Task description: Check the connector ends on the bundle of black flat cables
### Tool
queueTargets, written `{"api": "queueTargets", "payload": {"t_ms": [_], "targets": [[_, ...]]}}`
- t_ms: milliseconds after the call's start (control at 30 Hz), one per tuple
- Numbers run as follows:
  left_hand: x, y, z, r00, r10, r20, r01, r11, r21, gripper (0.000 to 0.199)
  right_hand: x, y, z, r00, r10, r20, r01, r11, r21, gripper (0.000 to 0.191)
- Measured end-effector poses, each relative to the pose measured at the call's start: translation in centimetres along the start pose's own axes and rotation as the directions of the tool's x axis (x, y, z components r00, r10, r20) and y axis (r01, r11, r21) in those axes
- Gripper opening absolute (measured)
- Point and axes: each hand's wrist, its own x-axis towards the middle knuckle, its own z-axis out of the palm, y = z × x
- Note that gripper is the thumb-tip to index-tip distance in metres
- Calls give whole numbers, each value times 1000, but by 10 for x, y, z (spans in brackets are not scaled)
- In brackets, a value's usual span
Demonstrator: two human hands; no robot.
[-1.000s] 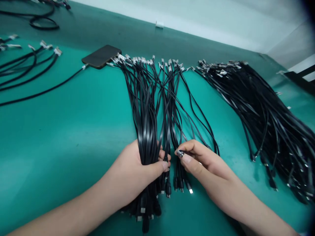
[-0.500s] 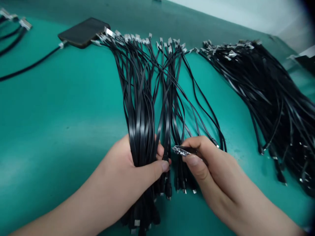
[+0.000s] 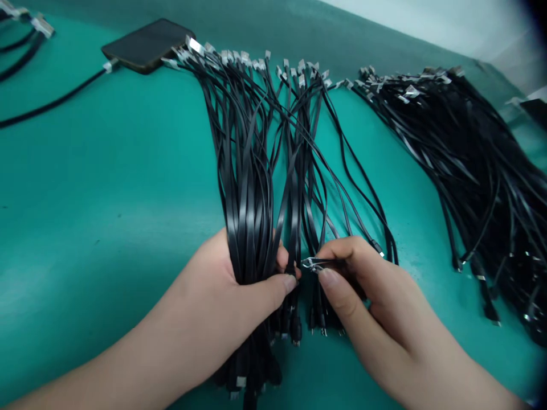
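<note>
My left hand (image 3: 239, 290) is wrapped round a thick bundle of flat black USB cables (image 3: 248, 205). Its thumb and fingertips pinch one cable near its connector end, just right of the bundle. Below the fist, small plugs (image 3: 294, 330) hang down. Closed in my right hand (image 3: 363, 296) is a pair of small metal nippers (image 3: 311, 263), gripped between thumb and index finger. Their shiny tip points left, close beside the pinched cable; I cannot tell whether it touches. The rest of the nippers is hidden by the fingers.
A dark phone (image 3: 149, 45) lies at the back left with a cable (image 3: 64, 99) plugged into it. To the right spreads a large pile of black cables (image 3: 465, 148). More connectors (image 3: 43, 25) lie at the far left on the green table (image 3: 106, 188).
The tip of the nippers has shifted and turned slightly, and its jaws look closer together. Both hands stay nearly in place; the whole view has moved a little.
</note>
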Motion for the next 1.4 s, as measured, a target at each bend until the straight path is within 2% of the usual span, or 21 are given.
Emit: {"api": "queueTargets", "payload": {"t_ms": [100, 467, 900, 1200, 1400], "targets": [[1, -2, -1, 1000, 22, 1, -22, 999, 26, 19, 0, 1, 0, 1000, -7, -17, 7, 1000, -7, 9], [1, 2, 0, 999, 33, -41, -31, 998, 53, 19, 3, 0, 0, 999, 15, 34, -16, 999, 43, 15], [0, 3, 0, 998, -36, -56, 38, 999, 36, 23, 6, -4, -3, 998, 23, 56, -25, 999, 29, 20], [0, 3, 0, 999, 45, -18, -44, 996, 74, 15, 5, -3, -7, 998, 14, 66, -15, 1000, 13, 22], [0, 4, 1, 999, 46, -16, -45, 997, 68, 16, 4, -2, -9, 997, 3, 77, -4, 1000, 18, 20]]}}
